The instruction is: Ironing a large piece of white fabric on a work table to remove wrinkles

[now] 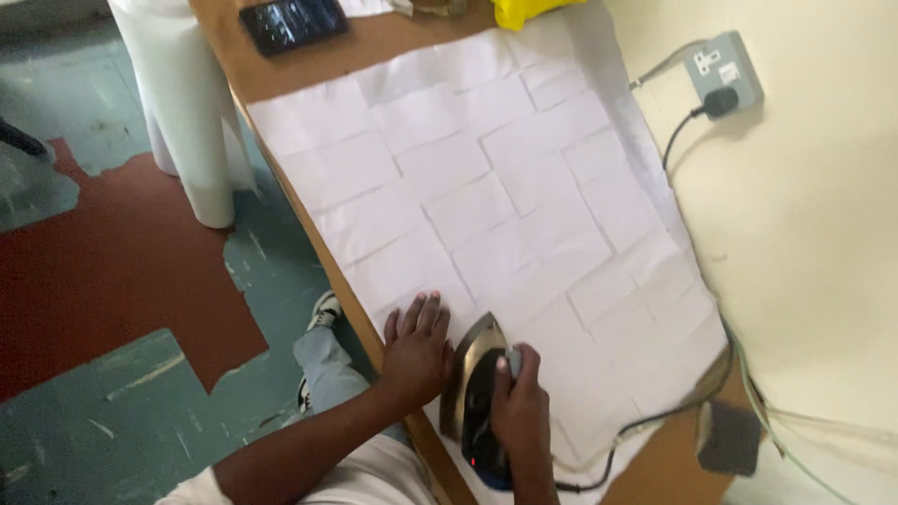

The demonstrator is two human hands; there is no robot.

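Two bare hands work at the near end of a creased white cloth (486, 196) spread over a brown wooden table (393, 42). The right hand (519, 407) is closed around the handle of a black-and-silver electric iron (477, 397), hiding most of that handle. The left hand (416, 351) lies flat, fingers spread, on the cloth just beside the iron. The iron's cord runs off behind the cloth edge.

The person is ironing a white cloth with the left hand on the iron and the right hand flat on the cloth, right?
Not quite. The head view shows the right hand on the iron and the left hand flat on the white cloth.
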